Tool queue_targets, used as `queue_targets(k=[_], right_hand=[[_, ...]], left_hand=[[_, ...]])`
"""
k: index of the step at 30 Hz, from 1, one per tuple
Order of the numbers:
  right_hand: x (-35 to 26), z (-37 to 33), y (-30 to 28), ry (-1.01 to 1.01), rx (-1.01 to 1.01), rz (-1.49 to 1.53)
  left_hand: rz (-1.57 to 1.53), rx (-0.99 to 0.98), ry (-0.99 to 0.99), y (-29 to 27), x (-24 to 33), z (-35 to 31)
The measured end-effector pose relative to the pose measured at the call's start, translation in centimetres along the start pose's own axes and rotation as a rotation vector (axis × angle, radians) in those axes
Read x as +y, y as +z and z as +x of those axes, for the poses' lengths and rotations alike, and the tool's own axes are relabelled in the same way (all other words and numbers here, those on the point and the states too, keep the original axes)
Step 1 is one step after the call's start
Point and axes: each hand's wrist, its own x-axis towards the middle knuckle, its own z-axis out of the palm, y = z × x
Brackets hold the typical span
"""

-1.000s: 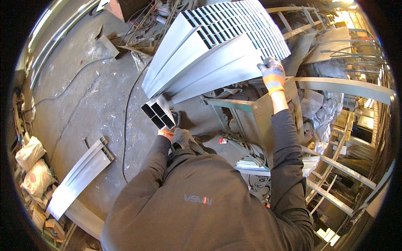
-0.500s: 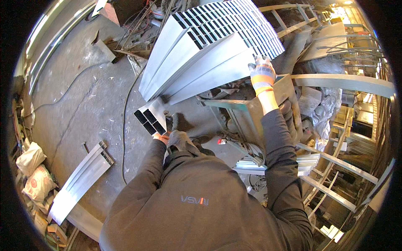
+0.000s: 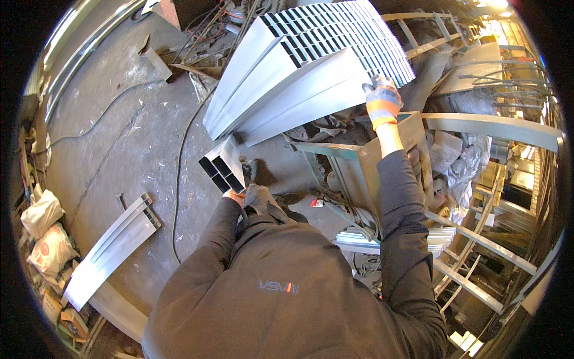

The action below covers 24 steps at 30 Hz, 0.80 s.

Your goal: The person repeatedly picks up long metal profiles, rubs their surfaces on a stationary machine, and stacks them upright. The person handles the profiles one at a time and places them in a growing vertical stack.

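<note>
A big stack of silvery rectangular metal tubes (image 3: 305, 99) stands ahead of me, its hollow ends fanned toward the far right. My right hand (image 3: 384, 103), in a grey and orange glove, has its fingers curled over the near right edge of this stack. Below the stack's near corner, a small bundle of rectangular tubes (image 3: 234, 157) points its dark open ends up at me. Under that bundle, my left hand (image 3: 235, 196) supports it from the near side; only an orange bit of glove shows, and the fingers are mostly hidden.
Another tube bundle (image 3: 110, 254) lies on the floor at the left, near white sacks (image 3: 51, 245). A black cable (image 3: 178, 179) crosses the floor. Right of centre stands a metal frame bin (image 3: 402, 140), with a ladder-like frame (image 3: 472, 287) and scrap beyond it.
The view has shifted slightly, and the stack with my right hand appears a little farther right. The small bundle by my left hand has turned slightly. Both hands keep their places on the tubes.
</note>
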Motion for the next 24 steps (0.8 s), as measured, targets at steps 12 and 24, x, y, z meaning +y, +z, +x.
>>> queue_targets(k=[12, 24], right_hand=[[-0.7, -0.8, -1.0, -0.027, -0.013, 0.152], [-10.6, -13.7, -8.1, -0.324, -0.228, 0.669]], left_hand=[[-0.504, -0.186, -0.377, -0.8, -1.5, -1.1], [-2.411, 0.388, -0.424, -10.2, 22.3, 18.4]])
